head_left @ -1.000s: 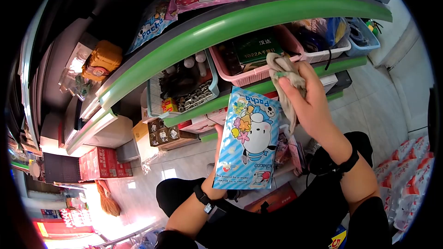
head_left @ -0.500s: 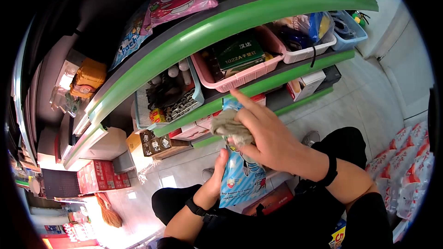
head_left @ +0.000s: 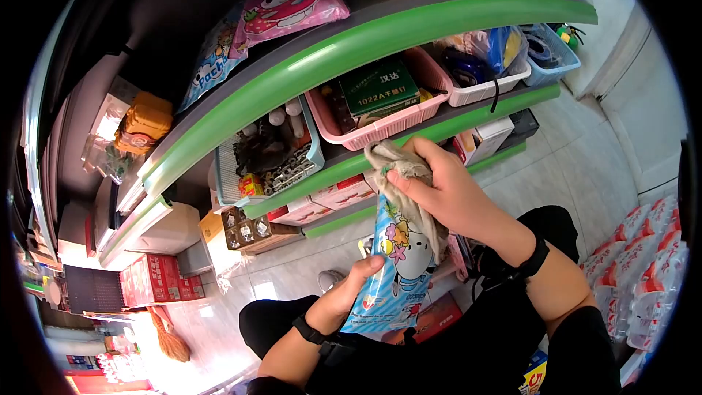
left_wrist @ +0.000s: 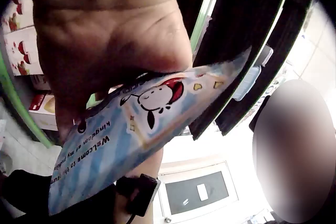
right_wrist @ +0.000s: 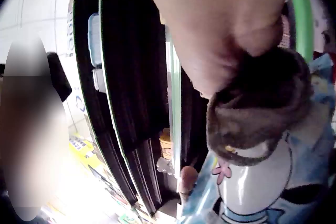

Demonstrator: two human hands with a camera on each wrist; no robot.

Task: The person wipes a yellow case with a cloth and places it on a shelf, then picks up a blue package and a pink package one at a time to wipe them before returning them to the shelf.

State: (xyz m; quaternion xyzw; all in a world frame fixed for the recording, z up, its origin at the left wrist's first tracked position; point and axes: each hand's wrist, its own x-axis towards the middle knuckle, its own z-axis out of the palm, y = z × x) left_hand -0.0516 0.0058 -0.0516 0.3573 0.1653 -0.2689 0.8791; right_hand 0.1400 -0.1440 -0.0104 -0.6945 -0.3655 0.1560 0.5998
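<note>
A blue striped packet (head_left: 398,278) with a white cartoon dog and flowers tilts in front of the person's lap. My left hand (head_left: 342,296) grips its left edge, thumb at the front and the other fingers hidden behind it. A crumpled grey cloth (head_left: 398,164) lies against the packet's top and right side, and my right hand (head_left: 457,194) holds it. From the right wrist, the cloth (right_wrist: 252,113) hangs in folds over the printed dog. The left wrist view has the packet (left_wrist: 136,134) slanting under the palm, with its lettering visible.
Beyond the hands, a green-edged shelf (head_left: 409,25) carries a pink packet (head_left: 289,11). Below it stand a pink basket (head_left: 387,124) with a green box, a light blue basket (head_left: 314,153) of hardware and a white basket (head_left: 504,77). Wrapped red-and-white packs (head_left: 636,271) are stacked at right.
The cloth in my right hand moved from beside the packet onto its front, then up to its top right. The left hand keeps hold of the packet, which now sits slightly lower and bends.
</note>
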